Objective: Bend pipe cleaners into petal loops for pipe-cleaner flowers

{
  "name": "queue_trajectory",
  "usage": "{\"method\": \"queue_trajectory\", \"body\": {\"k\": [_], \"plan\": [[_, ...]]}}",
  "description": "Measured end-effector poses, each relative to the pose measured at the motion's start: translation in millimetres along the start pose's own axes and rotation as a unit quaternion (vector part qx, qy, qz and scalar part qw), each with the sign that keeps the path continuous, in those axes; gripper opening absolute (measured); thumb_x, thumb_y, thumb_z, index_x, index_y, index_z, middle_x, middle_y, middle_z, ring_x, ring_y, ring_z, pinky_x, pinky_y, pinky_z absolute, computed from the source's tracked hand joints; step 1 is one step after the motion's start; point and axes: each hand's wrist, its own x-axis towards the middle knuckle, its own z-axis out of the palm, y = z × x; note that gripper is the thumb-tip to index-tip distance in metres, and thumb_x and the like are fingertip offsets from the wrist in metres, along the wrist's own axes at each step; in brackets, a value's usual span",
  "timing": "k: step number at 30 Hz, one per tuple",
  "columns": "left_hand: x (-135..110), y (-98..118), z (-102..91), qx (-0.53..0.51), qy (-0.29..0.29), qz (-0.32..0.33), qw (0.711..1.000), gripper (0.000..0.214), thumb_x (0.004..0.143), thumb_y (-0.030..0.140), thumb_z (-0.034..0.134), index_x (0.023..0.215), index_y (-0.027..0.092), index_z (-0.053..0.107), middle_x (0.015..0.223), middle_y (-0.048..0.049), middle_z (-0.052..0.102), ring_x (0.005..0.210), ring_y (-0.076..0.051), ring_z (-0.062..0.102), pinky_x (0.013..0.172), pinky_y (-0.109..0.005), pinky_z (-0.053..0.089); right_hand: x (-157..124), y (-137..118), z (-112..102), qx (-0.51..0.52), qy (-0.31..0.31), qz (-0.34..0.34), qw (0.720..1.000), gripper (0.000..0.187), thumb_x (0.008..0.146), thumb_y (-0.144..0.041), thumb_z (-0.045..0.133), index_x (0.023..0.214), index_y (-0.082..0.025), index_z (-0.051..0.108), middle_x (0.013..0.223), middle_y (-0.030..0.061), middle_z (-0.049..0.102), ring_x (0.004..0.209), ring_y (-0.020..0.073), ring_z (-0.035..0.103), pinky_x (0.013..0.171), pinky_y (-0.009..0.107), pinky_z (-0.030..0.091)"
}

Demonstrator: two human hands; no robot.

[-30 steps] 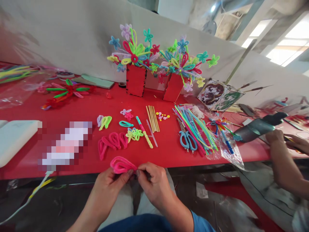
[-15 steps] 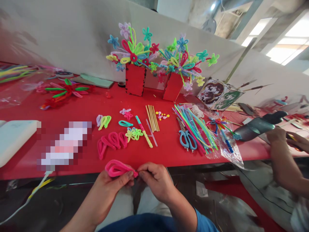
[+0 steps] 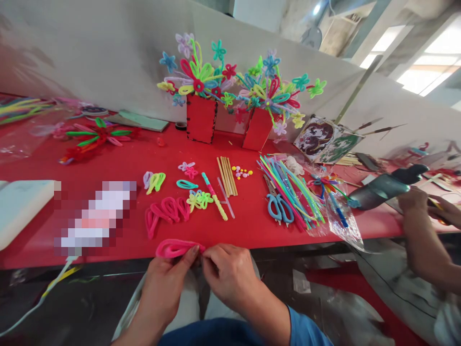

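Observation:
My left hand [image 3: 169, 281] and my right hand [image 3: 226, 271] meet at the near edge of the red table [image 3: 118, 163]. Together they pinch a folded pink pipe cleaner loop [image 3: 173, 248], whose loops stick out to the left over the table edge. My left thumb and fingers close on the loop's gathered end; my right fingertips are pressed together at the same spot. Just beyond lie more pink pipe cleaner petals [image 3: 165, 211], a yellow-green flower [image 3: 200, 199] and a teal loop [image 3: 186, 184].
Two red pots of pipe cleaner flowers [image 3: 230, 96] stand at the back. Wooden sticks [image 3: 226, 175], blue scissors [image 3: 280, 209] and a bundle of coloured pipe cleaners [image 3: 291, 192] lie to the right. Another person's hand [image 3: 414, 202] holds a glue gun [image 3: 385, 187] at far right.
The pink loop has tipped lower and to the left, lying flatter against the table edge. My hands have shifted slightly, still pinching it. The other person's hand barely moved.

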Motion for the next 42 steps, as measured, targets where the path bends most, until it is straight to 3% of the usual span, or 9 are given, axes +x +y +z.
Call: {"method": "queue_trajectory", "body": {"k": [10, 12, 17, 20, 22, 26, 28, 35, 42], "plan": [[3.7, 9.1, -8.3, 0.017, -0.152, -0.013, 0.988, 0.018, 0.063, 0.037, 0.073, 0.059, 0.020, 0.067, 0.059, 0.0006, 0.063, 0.059, -0.015, 0.055, 0.057, -0.022, 0.047, 9.7, 7.0, -21.1, 0.183, -0.091, 0.107, 0.973, 0.011, 0.077, -0.017, 0.048, 0.073, -0.017, 0.059, 0.062, -0.0016, 0.058, 0.056, 0.0088, 0.052, 0.052, 0.018, 0.036], [3.0, 9.4, -10.2, 0.015, -0.156, -0.018, 0.987, 0.019, 0.061, 0.037, 0.074, 0.059, 0.019, 0.068, 0.058, -0.0009, 0.063, 0.058, -0.016, 0.055, 0.054, -0.023, 0.047, 10.0, 8.9, -21.1, 0.315, -0.157, 0.179, 0.919, 0.012, 0.078, -0.020, 0.048, 0.070, -0.017, 0.056, 0.058, -0.0034, 0.054, 0.052, 0.0072, 0.051, 0.050, 0.016, 0.037], [0.5, 13.4, -14.8, 0.011, -0.211, -0.003, 0.977, 0.015, 0.061, 0.033, 0.074, 0.057, 0.020, 0.068, 0.056, -0.0021, 0.061, 0.055, -0.017, 0.054, 0.051, -0.025, 0.046, 7.1, 8.9, -9.3, 0.595, -0.216, 0.338, 0.696, 0.021, 0.067, -0.034, 0.058, 0.064, -0.016, 0.049, 0.047, -0.0062, 0.048, 0.035, 0.0045, 0.042, 0.036, 0.015, 0.035], [0.6, 12.9, -16.8, 0.009, -0.254, 0.021, 0.967, 0.018, 0.065, 0.033, 0.070, 0.053, 0.020, 0.065, 0.053, -0.0014, 0.057, 0.052, -0.016, 0.052, 0.051, -0.026, 0.044, 3.4, 4.8, -2.5, 0.658, -0.215, 0.346, 0.633, 0.023, 0.065, -0.035, 0.060, 0.062, -0.016, 0.047, 0.044, -0.0070, 0.044, 0.031, 0.0041, 0.038, 0.031, 0.014, 0.031], [1.1, 10.4, -15.6, -0.008, -0.232, 0.016, 0.972, 0.018, 0.065, 0.032, 0.071, 0.054, 0.020, 0.064, 0.052, -0.0001, 0.057, 0.053, -0.015, 0.052, 0.052, -0.025, 0.044, 1.2, 2.0, -0.9, 0.635, -0.192, 0.335, 0.670, 0.022, 0.070, -0.036, 0.055, 0.064, -0.017, 0.047, 0.045, -0.0065, 0.044, 0.033, 0.0050, 0.039, 0.032, 0.015, 0.032], [0.1, 8.3, -6.4, -0.075, -0.128, -0.041, 0.988, 0.018, 0.059, 0.034, 0.076, 0.057, 0.019, 0.065, 0.054, 0.0014, 0.061, 0.055, -0.013, 0.054, 0.053, -0.021, 0.046, -0.1, 0.9, -5.3, 0.352, -0.020, 0.164, 0.921, 0.015, 0.083, -0.028, 0.048, 0.083, -0.016, 0.058, 0.070, 0.0027, 0.061, 0.061, 0.0113, 0.057, 0.056, 0.021, 0.047], [-1.7, 11.0, -1.8, -0.116, -0.114, -0.079, 0.983, 0.022, 0.054, 0.034, 0.079, 0.054, 0.018, 0.065, 0.052, 0.0020, 0.060, 0.054, -0.011, 0.052, 0.052, -0.020, 0.046, 0.6, 3.1, -8.5, 0.208, 0.032, 0.034, 0.977, 0.018, 0.087, -0.024, 0.046, 0.091, -0.017, 0.062, 0.084, 0.0064, 0.065, 0.076, 0.0134, 0.060, 0.069, 0.023, 0.048], [-9.3, 21.3, 4.3, -0.193, -0.073, -0.164, 0.965, 0.024, 0.047, 0.027, 0.084, 0.056, 0.017, 0.064, 0.058, 0.0027, 0.063, 0.057, -0.010, 0.053, 0.053, -0.019, 0.048, 4.2, 13.0, -10.2, 0.046, 0.074, -0.099, 0.991, 0.022, 0.090, -0.026, 0.045, 0.086, -0.019, 0.065, 0.077, 0.0039, 0.068, 0.066, 0.0129, 0.060, 0.063, 0.024, 0.046], [-9.9, 21.4, 9.1, -0.161, -0.055, -0.100, 0.980, 0.026, 0.044, 0.032, 0.083, 0.053, 0.019, 0.062, 0.056, 0.0019, 0.062, 0.058, -0.014, 0.055, 0.055, -0.024, 0.050, 10.9, 4.9, -10.3, 0.039, 0.069, -0.066, 0.995, 0.030, 0.091, -0.026, 0.038, 0.075, -0.016, 0.061, 0.065, 0.0043, 0.061, 0.059, 0.0134, 0.054, 0.055, 0.024, 0.039]]}}
